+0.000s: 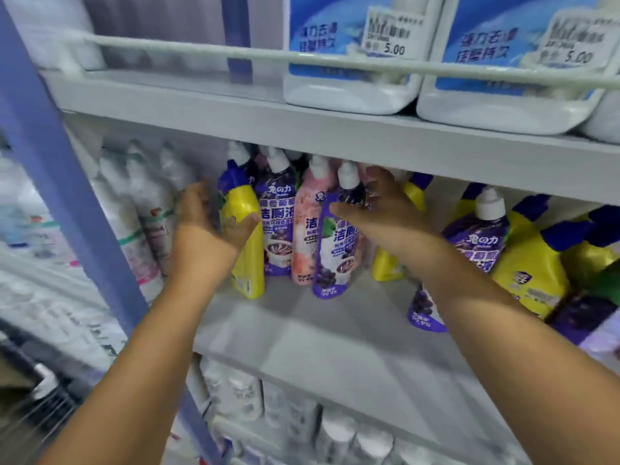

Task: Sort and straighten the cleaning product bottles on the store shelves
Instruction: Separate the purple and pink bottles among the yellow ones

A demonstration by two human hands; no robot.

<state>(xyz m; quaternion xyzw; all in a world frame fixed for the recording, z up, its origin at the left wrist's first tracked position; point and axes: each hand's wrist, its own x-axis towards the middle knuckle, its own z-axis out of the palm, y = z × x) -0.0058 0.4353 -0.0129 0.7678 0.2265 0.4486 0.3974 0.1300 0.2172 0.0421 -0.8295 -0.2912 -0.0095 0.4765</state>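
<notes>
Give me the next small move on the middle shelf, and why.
Probably slide the front purple bottle back beside the pink bottle. It stands forward of that row, tilted, with the right hand at its neck, apparently open. The left hand rests on the yellow bottle.

**Both arms reaching forward, hands apart**

Two bare forearms rise from the lower edge of the view and converge toward the middle. The left hand (208, 226) is turned palm inward, fingers loosely curved, thumb spread to the right; motion blur hides whether its grip closes on anything. The right hand (379, 209) is held higher, palm facing left, fingers extended and relaxed, thumb pointing toward the left hand. Both wrists are straight.
</notes>
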